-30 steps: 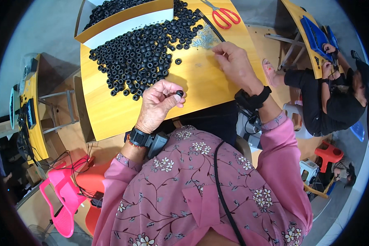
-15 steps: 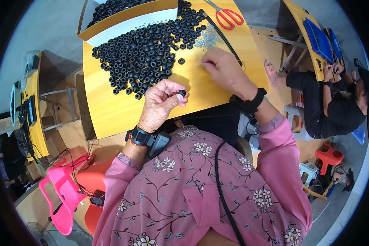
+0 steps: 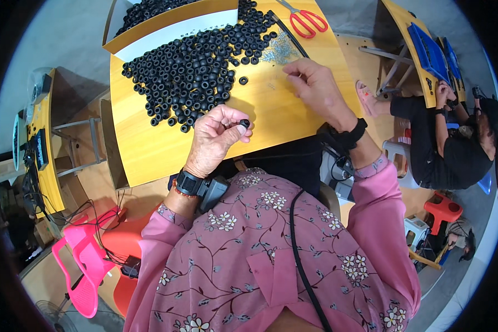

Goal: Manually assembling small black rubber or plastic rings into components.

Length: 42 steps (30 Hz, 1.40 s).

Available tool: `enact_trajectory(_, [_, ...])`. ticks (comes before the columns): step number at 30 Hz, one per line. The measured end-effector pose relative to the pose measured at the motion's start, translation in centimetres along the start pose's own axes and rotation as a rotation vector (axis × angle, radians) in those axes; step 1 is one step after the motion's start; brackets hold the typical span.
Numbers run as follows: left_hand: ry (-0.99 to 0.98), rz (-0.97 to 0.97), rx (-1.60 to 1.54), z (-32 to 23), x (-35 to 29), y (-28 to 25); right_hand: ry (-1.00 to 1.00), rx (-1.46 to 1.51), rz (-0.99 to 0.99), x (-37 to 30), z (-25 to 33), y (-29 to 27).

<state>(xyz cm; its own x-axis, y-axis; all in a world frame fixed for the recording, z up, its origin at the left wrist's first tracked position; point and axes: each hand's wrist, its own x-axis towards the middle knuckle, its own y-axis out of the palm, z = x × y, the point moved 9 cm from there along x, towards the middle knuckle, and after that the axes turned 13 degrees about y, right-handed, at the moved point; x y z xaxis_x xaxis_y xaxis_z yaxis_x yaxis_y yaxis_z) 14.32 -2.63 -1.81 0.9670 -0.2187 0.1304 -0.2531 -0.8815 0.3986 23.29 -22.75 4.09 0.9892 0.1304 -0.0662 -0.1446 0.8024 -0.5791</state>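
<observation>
My left hand (image 3: 217,135) pinches a small black rubber ring (image 3: 244,123) between thumb and forefinger, just above the near part of the yellow tabletop (image 3: 149,155). To its right, my right hand (image 3: 322,95) hovers over the table with thumb and forefinger apart and nothing visible between them. A few tiny clear bits (image 3: 271,86) lie on the wood left of its fingertips. Beyond them is a small pile of tiny clear pieces (image 3: 279,50). Many like black rings (image 3: 185,83) spread across the table's left side, and a single ring (image 3: 243,81) lies apart from them.
An open cardboard box (image 3: 177,30) holding more rings stands at the far left of the table. Red-handled scissors (image 3: 307,22) and a black rod (image 3: 290,36) lie at the far right. A pink chair (image 3: 86,260) is at lower left; another person (image 3: 454,138) sits at right.
My right hand has moved right and its thumb and forefinger have parted. Tiny clear bits now show on the table where its fingertips were. My left hand keeps its ring almost in place.
</observation>
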Motion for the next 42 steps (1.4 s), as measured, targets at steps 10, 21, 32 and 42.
enact_trajectory(10, [-0.002, -0.015, -0.014, -0.1, 0.0, 0.0, -0.278, -0.297, -0.001, 0.5, 3.0, 1.9])
enact_trajectory(21, [0.05, -0.069, -0.014, -0.1, -0.1, -0.4, -0.313, -0.268, 0.085, -1.4, 4.5, 3.3])
enact_trajectory(32, [0.051, -0.119, -0.009, -0.4, -0.1, -0.7, -0.396, -0.075, 0.257, -5.0, 8.6, 5.9])
enact_trajectory(42, [0.062, -0.137, -0.033, -0.2, 0.0, -1.0, -0.07, 0.164, 0.339, -5.0, 5.9, 6.7])
